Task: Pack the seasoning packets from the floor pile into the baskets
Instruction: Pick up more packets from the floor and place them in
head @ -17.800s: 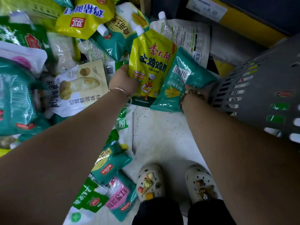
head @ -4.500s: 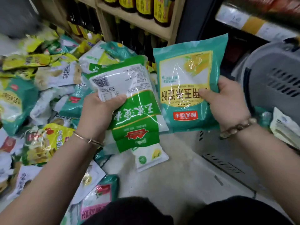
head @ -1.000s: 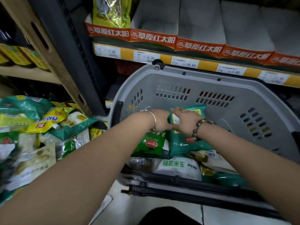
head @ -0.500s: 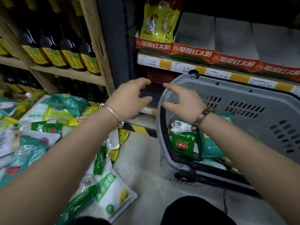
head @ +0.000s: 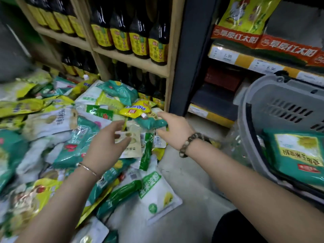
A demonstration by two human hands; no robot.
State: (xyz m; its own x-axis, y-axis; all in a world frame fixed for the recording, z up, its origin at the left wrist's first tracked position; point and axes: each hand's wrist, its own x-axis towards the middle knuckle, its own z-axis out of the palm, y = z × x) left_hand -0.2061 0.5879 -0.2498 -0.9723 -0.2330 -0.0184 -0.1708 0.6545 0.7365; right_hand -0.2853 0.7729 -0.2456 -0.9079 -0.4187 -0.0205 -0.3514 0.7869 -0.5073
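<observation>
the pile of seasoning packets [head: 52, 120] lies heaped on the floor [head: 189, 190] at the left, against the foot of a wooden shelf [head: 136, 62]. its far left is smeared with blur and most of the print can't be read. both hands hover over its near edge. the left hand [head: 107, 146] is spread wide above a beige packet [head: 131, 142], and the right hand [head: 175, 130] has loose, parted fingers just by a teal packet [head: 150, 122]. neither holds anything, and i can't tell if the fingertips touch. a yellow spouted pouch [head: 135, 110] sits just behind them. the grey basket [head: 249, 95] stands well to the right, cut off by the frame, with a large teal packet [head: 298, 155] lying inside. a white packet with a green band [head: 157, 192] lies apart on bare floor. dark bottles [head: 140, 37] fill the shelf above, and a yellow price strip [head: 245, 60] runs behind the basket.
</observation>
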